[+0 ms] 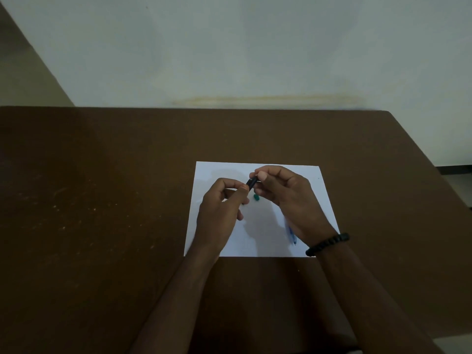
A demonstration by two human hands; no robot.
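Holding a small dark tube (251, 183) just above the white paper (219, 172), the left hand (222, 208) pinches one end and the right hand (283, 192) pinches the other (maybe to twist it apart). A little green bit (256, 197) lies on the paper.

The lone head-worn camera looked forward and down, close, from behind the white sheet's (255, 242) near edge, catching left hand (219, 201) and right hand (290, 195) over it, wall (255, 47) beyond.

Open table (102, 187) left of paper (217, 172) — green cap (256, 198), blue pen (291, 233) obstruct the sheet
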